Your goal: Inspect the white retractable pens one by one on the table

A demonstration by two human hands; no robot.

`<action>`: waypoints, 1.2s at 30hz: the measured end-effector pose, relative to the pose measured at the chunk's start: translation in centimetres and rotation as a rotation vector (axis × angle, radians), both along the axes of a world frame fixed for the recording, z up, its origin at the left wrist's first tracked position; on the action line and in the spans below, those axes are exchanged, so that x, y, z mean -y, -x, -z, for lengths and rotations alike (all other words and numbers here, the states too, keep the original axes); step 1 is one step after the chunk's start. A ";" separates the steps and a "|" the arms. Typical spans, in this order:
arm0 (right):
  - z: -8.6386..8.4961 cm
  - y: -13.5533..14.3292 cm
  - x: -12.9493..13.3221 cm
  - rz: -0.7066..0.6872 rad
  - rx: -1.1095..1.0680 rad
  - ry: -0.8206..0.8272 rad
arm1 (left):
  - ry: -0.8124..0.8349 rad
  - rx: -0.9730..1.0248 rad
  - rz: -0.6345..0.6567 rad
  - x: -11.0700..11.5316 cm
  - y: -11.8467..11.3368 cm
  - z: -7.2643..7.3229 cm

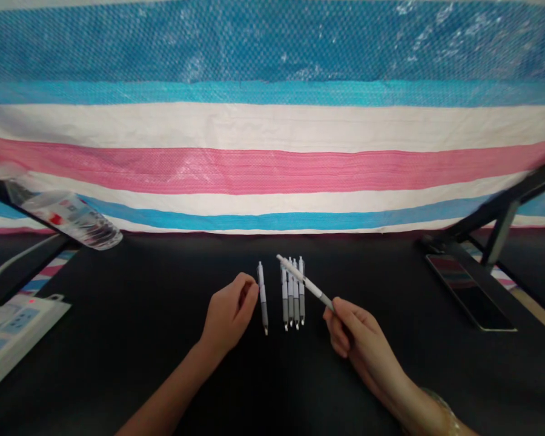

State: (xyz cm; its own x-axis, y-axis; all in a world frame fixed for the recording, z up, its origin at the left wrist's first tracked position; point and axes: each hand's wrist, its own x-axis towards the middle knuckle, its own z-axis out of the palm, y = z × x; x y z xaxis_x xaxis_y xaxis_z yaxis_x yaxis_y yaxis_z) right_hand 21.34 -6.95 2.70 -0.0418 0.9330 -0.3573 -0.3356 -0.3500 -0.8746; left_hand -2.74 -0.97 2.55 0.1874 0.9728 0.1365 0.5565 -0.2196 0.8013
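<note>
A white pen with a grey grip (313, 287) is pinched by its lower end in my right hand (356, 330), its top slanting up to the left over a row of pens. That row (291, 297) holds several similar white and grey pens, upright in view and side by side on the black table. One separate pen (263, 298) lies to the left of the row. Just left of it rests my left hand (231, 312), fingers curled closed; whether anything is inside them is hidden.
On the right lies a dark phone (470, 292) beside a black metal support (495, 221). A clear plastic bottle (79, 219) leans at the left, above a white power strip (18, 333). Behind the black table (140, 363) hangs a striped sheet (272, 169).
</note>
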 end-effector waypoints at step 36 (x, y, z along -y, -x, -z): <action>2.2 2.5 3.8 -0.730 -0.470 0.239 | 0.608 0.806 0.300 1.6 -1.6 0.7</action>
State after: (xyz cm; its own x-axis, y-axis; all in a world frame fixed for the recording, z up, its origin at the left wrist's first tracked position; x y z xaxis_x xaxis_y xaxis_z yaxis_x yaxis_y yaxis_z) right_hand 18.79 -10.76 0.49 -0.7861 0.5195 -0.3349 -0.2629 -0.7714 -0.5795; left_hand -1.13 -2.60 1.84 0.5029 0.8480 -0.1675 -0.2004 0.3030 0.9317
